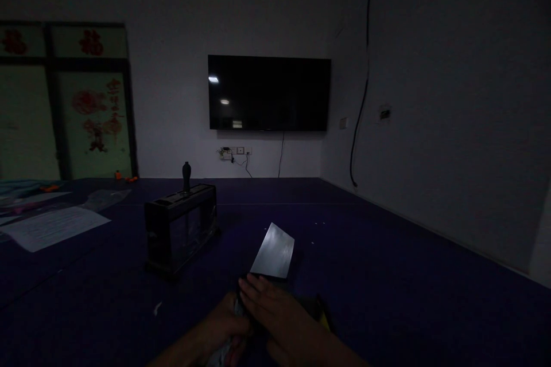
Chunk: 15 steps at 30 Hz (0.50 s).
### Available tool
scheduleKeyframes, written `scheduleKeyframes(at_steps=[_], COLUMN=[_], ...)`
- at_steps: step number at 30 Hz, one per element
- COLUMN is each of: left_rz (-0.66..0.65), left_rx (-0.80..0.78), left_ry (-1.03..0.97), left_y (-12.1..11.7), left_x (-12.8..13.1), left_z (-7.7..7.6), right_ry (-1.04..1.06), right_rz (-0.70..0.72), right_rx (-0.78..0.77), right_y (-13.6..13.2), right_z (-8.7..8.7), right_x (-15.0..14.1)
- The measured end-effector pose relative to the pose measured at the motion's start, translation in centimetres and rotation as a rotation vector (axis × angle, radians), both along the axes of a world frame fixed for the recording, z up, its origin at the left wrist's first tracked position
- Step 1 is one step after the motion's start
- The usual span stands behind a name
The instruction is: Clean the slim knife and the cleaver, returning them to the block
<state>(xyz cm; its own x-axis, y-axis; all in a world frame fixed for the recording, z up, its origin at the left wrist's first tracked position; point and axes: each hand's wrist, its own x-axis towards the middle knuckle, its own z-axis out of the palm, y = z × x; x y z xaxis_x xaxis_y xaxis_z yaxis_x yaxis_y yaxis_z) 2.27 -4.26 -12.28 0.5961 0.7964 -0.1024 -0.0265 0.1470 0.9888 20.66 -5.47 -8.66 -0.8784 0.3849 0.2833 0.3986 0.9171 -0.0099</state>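
A dark blue surface (pixel 387 275), probably a cloth-covered table or a mat, filled the lower half of the view and ran back to the white walls. At about ten o'clock from its centre stood a dark rectangular knife block (pixel 181 226) with one black handle (pixel 186 176) rising from its top. Farther off at nine o'clock lay a white sheet of paper (pixel 54 226), with clear plastic wrap (pixel 103 198) beyond it. Small orange objects (pixel 124 176) sat at the far edge, near eleven o'clock.
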Motion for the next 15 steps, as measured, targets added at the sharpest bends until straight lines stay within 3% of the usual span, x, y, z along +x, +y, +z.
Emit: scheduleKeyframes(at_steps=[7,15], left_rz=[0.076,0.048], left_rx=[0.014,0.021], left_ry=[-0.028,-0.006], left_y=[0.1,0.8], left_x=[-0.4,-0.2], left_z=[-0.5,-1.1], right_ry=[-0.005,0.113], right_rz=[0.009,0.026], right_rx=[-0.071,-0.012], right_y=[0.2,1.9], right_z=[0.2,-2.5], right_x=[0.1,0.4])
